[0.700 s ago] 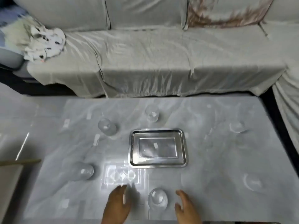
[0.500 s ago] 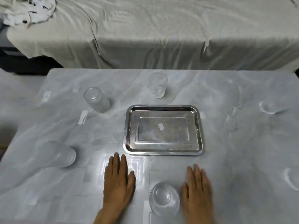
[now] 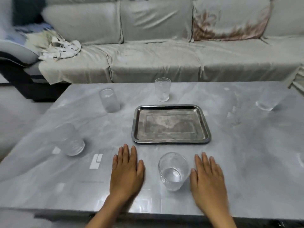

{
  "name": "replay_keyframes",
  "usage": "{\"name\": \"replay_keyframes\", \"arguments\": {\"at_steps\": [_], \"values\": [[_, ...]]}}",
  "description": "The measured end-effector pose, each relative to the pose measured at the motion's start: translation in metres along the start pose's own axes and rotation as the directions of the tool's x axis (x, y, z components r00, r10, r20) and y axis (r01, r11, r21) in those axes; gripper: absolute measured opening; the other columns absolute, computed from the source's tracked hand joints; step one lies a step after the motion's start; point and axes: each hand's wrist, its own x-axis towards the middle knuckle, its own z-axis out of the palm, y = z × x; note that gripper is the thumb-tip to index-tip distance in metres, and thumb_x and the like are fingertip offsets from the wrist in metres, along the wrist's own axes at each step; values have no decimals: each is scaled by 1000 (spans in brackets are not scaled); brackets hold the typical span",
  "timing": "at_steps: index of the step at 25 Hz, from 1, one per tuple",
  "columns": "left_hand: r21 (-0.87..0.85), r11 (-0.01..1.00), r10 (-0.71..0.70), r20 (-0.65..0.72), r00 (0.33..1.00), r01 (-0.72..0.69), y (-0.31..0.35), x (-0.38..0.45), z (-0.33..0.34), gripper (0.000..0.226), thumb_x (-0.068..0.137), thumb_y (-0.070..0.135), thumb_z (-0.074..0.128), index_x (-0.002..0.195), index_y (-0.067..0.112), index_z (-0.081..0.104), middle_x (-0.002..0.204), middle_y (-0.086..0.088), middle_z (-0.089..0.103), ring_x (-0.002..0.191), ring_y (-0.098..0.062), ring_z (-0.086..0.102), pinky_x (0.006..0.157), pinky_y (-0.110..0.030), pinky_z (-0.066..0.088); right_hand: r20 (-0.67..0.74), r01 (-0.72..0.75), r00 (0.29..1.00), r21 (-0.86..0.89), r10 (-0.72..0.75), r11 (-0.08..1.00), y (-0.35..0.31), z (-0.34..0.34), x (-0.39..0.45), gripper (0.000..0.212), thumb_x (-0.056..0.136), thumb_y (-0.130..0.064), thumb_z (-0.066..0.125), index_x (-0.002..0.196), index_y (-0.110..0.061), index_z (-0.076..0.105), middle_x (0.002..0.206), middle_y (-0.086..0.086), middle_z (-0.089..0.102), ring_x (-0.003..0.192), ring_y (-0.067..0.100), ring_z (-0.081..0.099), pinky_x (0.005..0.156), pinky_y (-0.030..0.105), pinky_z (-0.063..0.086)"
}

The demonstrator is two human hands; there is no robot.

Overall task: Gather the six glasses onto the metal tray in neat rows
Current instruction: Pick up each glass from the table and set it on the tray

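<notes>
A bare metal tray [image 3: 171, 141] lies in the middle of the grey marble table [image 3: 246, 145]. Clear glasses stand scattered around it: a near glass [image 3: 173, 171] between my hands, a back glass [image 3: 162, 89] behind the tray, a back-left glass [image 3: 109, 100], a left glass [image 3: 69, 139], a far-right glass [image 3: 268, 100]. The rim of another glass [image 3: 301, 160] shows at the right edge. My left hand [image 3: 126, 170] and my right hand [image 3: 208, 178] lie flat on the table, palms down, fingers apart, holding nothing.
A sofa [image 3: 156, 46] draped in grey cloth runs behind the table, with crumpled cloth [image 3: 60, 46] on its left end. White tape patches [image 3: 96, 161] mark the table top. The table's near edge sits just under my wrists.
The view has tilted up and the sofa back has come into sight. My hands have stayed flat on either side of the near glass.
</notes>
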Motion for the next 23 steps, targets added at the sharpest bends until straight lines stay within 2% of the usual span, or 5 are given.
{"name": "replay_keyframes", "arguments": {"at_steps": [7, 12, 17, 19, 23], "values": [[-247, 969, 59, 241, 969, 2, -9, -15, -39, 66, 97, 27, 44, 158, 25, 17, 169, -2, 0, 155, -15, -6, 123, -35, -6, 275, 170, 941, 124, -198, 978, 6, -27, -16, 87, 82, -64, 39, 153, -32, 1, 164, -5, -7, 149, 16, -13, 119, 45, -12], [-372, 924, -85, 14, 996, 84, -5, -1, -50, 53, 89, 19, 54, 142, 20, 49, 142, -4, 57, 133, -26, 47, 111, -39, 38, 180, 133, 950, 508, -256, 851, -27, -29, -28, 110, 58, -61, 67, 149, -37, 10, 148, -27, 30, 140, -4, 22, 119, 39, -12], [-611, 779, -232, -73, 970, 140, 2, 67, -57, 39, 95, 21, 53, 134, 17, 54, 117, -6, 66, 94, -19, 62, 88, -37, 52, 174, 16, 950, 802, -259, 596, -36, -53, 6, 84, 48, -37, 93, 118, -55, 49, 114, -25, 67, 113, -1, 59, 97, 20, 47], [-654, 737, -233, -9, 972, 171, 1, 98, -60, 38, 95, 22, 54, 133, 17, 56, 108, -3, 67, 87, -12, 62, 79, -30, 49, 140, 57, 953, 790, -270, 611, -50, -81, 48, 81, 46, -44, 93, 112, -62, 50, 112, -34, 63, 104, -9, 60, 79, 8, 49], [-714, 633, -247, 182, 952, 301, 1, 144, -64, 29, 91, 24, 59, 119, 17, 66, 102, -1, 70, 89, -17, 65, 83, -32, 49, 39, 121, 980, 653, -193, 748, -96, -109, 154, 75, 44, -65, 81, 109, -43, 51, 110, -18, 61, 97, 5, 62, 80, 30, 52]]}}
